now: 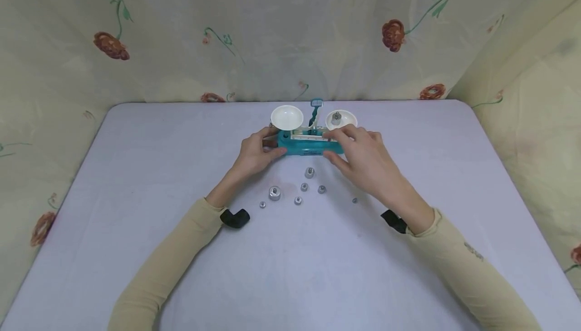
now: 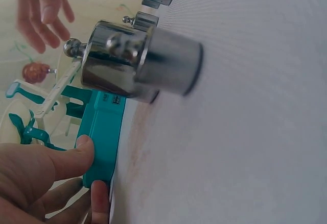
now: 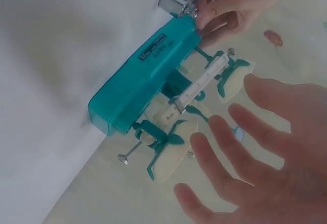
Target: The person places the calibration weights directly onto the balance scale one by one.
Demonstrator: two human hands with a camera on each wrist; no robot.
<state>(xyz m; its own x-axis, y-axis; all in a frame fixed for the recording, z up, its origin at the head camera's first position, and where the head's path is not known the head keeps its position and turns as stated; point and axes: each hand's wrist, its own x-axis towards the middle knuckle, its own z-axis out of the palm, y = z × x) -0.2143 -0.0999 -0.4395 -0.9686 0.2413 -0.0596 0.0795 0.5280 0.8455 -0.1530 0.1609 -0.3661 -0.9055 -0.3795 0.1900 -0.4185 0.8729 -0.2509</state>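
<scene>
A teal balance scale point(image 1: 310, 148) with two white pans stands near the table's back edge. One metal weight point(image 1: 336, 118) sits in its right pan point(image 1: 349, 119). My left hand point(image 1: 255, 152) grips the left end of the base, and in the left wrist view its thumb point(image 2: 82, 155) presses on the teal front. At the right end hovers my right hand point(image 1: 365, 159). The right wrist view shows its fingers point(image 3: 232, 145) loosely spread, with nothing between them, close to the white graduated beam point(image 3: 204, 81) and its slider point(image 3: 177, 105).
Several loose knobbed weights stand in front of the scale, among them a large weight point(image 1: 274, 193) and a medium weight point(image 1: 309, 172). A tiny weight point(image 1: 355, 200) is apart at the right. A flowered curtain point(image 1: 254, 33) hangs behind the lilac tabletop point(image 1: 290, 280).
</scene>
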